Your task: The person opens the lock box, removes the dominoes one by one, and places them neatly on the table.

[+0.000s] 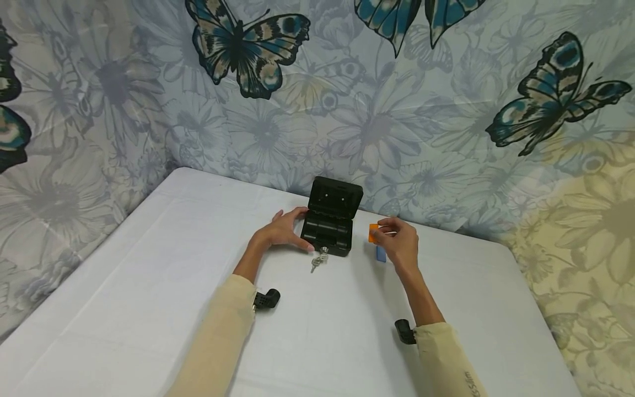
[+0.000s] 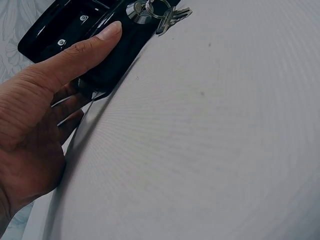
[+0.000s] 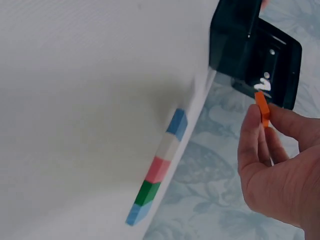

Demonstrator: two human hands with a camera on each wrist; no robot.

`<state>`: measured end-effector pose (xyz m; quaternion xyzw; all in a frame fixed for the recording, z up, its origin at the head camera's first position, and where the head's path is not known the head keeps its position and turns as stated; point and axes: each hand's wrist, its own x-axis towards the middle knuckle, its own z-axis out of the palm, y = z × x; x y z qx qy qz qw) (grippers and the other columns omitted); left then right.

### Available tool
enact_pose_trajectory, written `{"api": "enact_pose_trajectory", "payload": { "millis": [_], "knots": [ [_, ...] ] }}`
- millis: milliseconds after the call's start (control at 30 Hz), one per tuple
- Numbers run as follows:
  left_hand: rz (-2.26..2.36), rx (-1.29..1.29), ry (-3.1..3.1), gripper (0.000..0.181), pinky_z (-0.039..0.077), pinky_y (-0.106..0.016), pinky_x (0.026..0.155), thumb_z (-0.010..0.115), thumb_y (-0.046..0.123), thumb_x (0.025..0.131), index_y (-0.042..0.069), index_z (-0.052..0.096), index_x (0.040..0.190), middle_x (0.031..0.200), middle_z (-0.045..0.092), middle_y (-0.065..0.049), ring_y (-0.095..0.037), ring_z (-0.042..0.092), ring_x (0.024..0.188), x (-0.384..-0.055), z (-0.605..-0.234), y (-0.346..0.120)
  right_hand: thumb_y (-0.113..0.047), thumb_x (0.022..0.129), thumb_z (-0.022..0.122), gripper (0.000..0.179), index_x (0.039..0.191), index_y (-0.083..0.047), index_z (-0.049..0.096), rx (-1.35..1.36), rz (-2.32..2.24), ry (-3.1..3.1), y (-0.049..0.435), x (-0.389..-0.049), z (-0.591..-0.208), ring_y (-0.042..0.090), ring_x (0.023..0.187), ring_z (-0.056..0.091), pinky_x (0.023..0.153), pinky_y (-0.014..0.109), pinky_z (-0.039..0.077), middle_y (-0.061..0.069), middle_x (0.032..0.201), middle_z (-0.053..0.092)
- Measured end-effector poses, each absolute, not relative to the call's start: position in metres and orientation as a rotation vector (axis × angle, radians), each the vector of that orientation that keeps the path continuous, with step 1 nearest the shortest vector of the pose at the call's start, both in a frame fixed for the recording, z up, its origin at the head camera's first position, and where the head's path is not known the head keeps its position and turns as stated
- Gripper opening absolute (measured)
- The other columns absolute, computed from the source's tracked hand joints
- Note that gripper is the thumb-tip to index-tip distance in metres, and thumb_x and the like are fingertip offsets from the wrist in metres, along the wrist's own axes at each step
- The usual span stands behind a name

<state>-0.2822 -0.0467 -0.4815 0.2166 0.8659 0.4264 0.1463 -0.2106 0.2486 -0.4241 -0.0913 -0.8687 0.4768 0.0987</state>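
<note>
A black metal cash box point(image 1: 327, 231) stands on the white table with its lid point(image 1: 335, 197) raised. My left hand point(image 1: 285, 230) grips the box's left side, the thumb point(image 2: 92, 45) along the front edge near the lock and the other fingers partly hidden at the side. Keys on a ring point(image 2: 172, 19) hang from that lock. To the right of the box, my right hand point(image 1: 401, 242) pinches a thin orange block point(image 3: 262, 109) between thumb and fingers, held up off the table.
Below my right hand, a row of coloured blocks lies on the table: blue point(image 3: 177, 123), white point(image 3: 167, 146), pink-red point(image 3: 157, 170), green point(image 3: 147, 193) and light blue point(image 3: 138, 213). A cloth point(image 1: 377, 127) with flowers and butterflies hangs behind the table's far edge.
</note>
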Motion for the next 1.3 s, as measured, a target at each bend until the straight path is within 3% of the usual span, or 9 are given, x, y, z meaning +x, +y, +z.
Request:
{"api": "enact_pose_trajectory", "payload": {
  "millis": [267, 500, 667, 900, 1100, 1300],
  "knots": [
    [1.215, 0.639, 2.491, 0.114, -0.007, -0.052, 0.135, 0.094, 0.035, 0.075, 0.009, 0.029, 0.164, 0.169, 0.039, -0.013, -0.027, 0.033, 0.16, -0.283, -0.484, -0.047, -0.011, 0.092, 0.077, 0.027, 0.117, 0.0, 0.072, -0.346, 1.427, -2.592, 0.265, -0.203, -0.43, 0.005, 0.07, 0.071, 0.067, 0.025, 0.064, 0.015, 0.102, 0.073],
    [1.194, 0.648, 2.499, 0.113, -0.006, -0.052, 0.135, 0.093, 0.035, 0.076, 0.009, 0.028, 0.165, 0.169, 0.038, -0.013, -0.027, 0.034, 0.159, -0.284, -0.482, -0.045, -0.009, 0.094, 0.075, 0.029, 0.12, 0.002, 0.071, -0.401, 1.443, -2.576, 0.281, -0.198, -0.432, 0.0, 0.067, 0.07, 0.072, 0.021, 0.064, 0.014, 0.103, 0.071],
    [1.191, 0.641, 2.502, 0.112, -0.006, -0.052, 0.136, 0.093, 0.035, 0.076, 0.009, 0.028, 0.164, 0.169, 0.038, -0.013, -0.027, 0.033, 0.16, -0.283, -0.482, -0.047, -0.012, 0.095, 0.075, 0.029, 0.12, 0.002, 0.072, -0.426, 1.361, -2.584, 0.292, -0.197, -0.43, 0.001, 0.068, 0.067, 0.068, 0.019, 0.062, 0.012, 0.101, 0.073],
    [1.198, 0.637, 2.502, 0.113, -0.007, -0.051, 0.136, 0.094, 0.035, 0.075, 0.01, 0.029, 0.164, 0.169, 0.038, -0.013, -0.026, 0.033, 0.16, -0.283, -0.482, -0.046, -0.012, 0.096, 0.074, 0.031, 0.122, 0.005, 0.069, -0.524, 1.45, -2.552, 0.314, -0.195, -0.429, -0.004, 0.066, 0.065, 0.068, 0.013, 0.06, -0.007, 0.085, 0.065],
    [1.199, 0.635, 2.5, 0.113, -0.007, -0.051, 0.136, 0.094, 0.035, 0.075, 0.01, 0.029, 0.164, 0.169, 0.038, -0.013, -0.027, 0.033, 0.16, -0.282, -0.481, -0.046, -0.015, 0.097, 0.073, 0.037, 0.127, 0.005, 0.066, -0.655, 1.487, -2.519, 0.338, -0.195, -0.437, -0.003, 0.066, 0.065, 0.067, 0.013, 0.06, -0.017, 0.078, 0.062],
    [1.208, 0.637, 2.502, 0.113, -0.007, -0.051, 0.136, 0.094, 0.035, 0.075, 0.009, 0.03, 0.164, 0.169, 0.039, -0.013, -0.027, 0.033, 0.16, -0.282, -0.481, -0.047, -0.015, 0.096, 0.073, 0.04, 0.129, 0.007, 0.066, -0.752, 1.441, -2.54, 0.357, -0.193, -0.444, 0.001, 0.065, 0.063, 0.064, 0.016, 0.059, -0.017, 0.074, 0.062]
  ]
}}
